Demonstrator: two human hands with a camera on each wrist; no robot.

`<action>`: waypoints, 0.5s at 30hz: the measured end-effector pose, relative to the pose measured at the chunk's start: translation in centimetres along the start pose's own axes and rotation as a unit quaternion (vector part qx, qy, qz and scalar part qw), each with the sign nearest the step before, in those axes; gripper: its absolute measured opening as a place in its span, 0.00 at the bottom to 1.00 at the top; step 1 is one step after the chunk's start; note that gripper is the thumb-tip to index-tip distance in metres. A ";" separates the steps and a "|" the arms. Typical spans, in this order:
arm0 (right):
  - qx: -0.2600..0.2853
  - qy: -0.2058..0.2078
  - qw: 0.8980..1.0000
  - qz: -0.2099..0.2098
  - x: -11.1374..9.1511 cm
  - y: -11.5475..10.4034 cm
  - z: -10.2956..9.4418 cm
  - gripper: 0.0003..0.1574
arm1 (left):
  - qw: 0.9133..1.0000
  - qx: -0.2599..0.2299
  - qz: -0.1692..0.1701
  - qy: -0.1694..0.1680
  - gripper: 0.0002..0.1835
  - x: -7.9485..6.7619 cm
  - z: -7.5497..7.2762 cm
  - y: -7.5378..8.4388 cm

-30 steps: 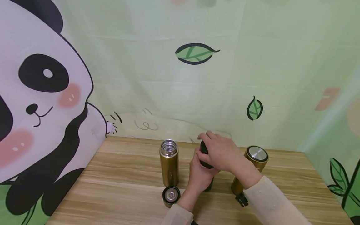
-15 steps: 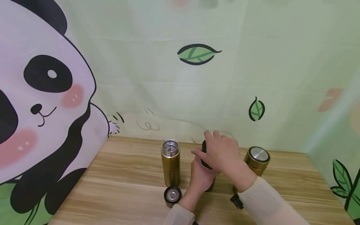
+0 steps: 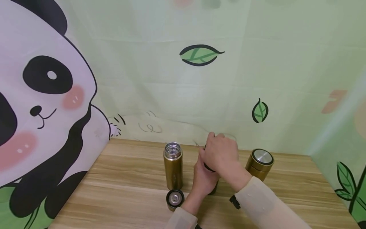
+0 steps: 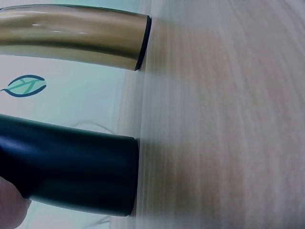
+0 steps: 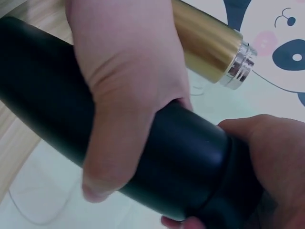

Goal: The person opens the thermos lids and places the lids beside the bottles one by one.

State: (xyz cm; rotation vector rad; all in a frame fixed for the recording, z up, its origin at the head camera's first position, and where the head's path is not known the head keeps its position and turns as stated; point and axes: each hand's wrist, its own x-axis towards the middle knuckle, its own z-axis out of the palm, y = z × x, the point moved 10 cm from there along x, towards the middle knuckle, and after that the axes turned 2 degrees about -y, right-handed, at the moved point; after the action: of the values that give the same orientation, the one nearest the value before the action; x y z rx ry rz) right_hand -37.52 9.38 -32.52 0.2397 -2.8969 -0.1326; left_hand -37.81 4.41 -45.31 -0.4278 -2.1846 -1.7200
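My left hand [image 3: 204,180] is wrapped round the body of a black thermos bottle [image 5: 190,155], its thumb lying across the side in the right wrist view. My right hand [image 3: 222,152] grips the bottle's black lid [image 5: 234,191] from above, the fingers curled over its edge. In the left wrist view the bottle's base meets the wooden tabletop. Left of the hands stands a gold thermos [image 3: 173,171] without its lid, its steel mouth exposed. In front of it a lid [image 3: 175,198] lies with its inner side up. Most of the black bottle is hidden by the hands in the head view.
A second gold thermos [image 3: 258,163], topped by a silver-and-black lid, stands to the right, its lower part behind the right forearm. The wooden table [image 3: 128,178] meets a pale green cloth backdrop [image 3: 143,79] with a printed panda and leaves.
The right hand has turned on the black lid, its wrist and forearm swinging left and more of the lid now covered. The left hand keeps its hold and the gold bottles have not moved.
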 end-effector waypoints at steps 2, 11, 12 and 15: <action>0.003 0.000 1.000 -0.004 0.1 0.0 0.2 0.30 | 1.000 -0.001 -0.001 0.001 0.40 0.0 0.0 -0.1; 0.012 0.004 0.999 -0.029 0.2 0.0 0.7 0.25 | 1.000 -0.023 -0.007 -0.009 0.42 0.2 0.2 -0.4; 0.012 0.004 0.999 -0.031 0.2 0.0 0.7 0.26 | 1.000 -0.025 -0.008 -0.010 0.42 0.2 0.2 -0.4; 0.013 0.005 0.999 -0.036 0.3 0.1 0.8 0.26 | 0.999 -0.032 -0.012 -0.014 0.42 0.1 0.3 -0.4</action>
State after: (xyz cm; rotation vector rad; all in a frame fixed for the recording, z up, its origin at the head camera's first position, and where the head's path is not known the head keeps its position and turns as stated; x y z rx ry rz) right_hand -37.96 9.49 -33.20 0.3496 -2.8816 -0.1044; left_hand -38.11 4.62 -45.68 -0.4462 -2.1658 -1.8118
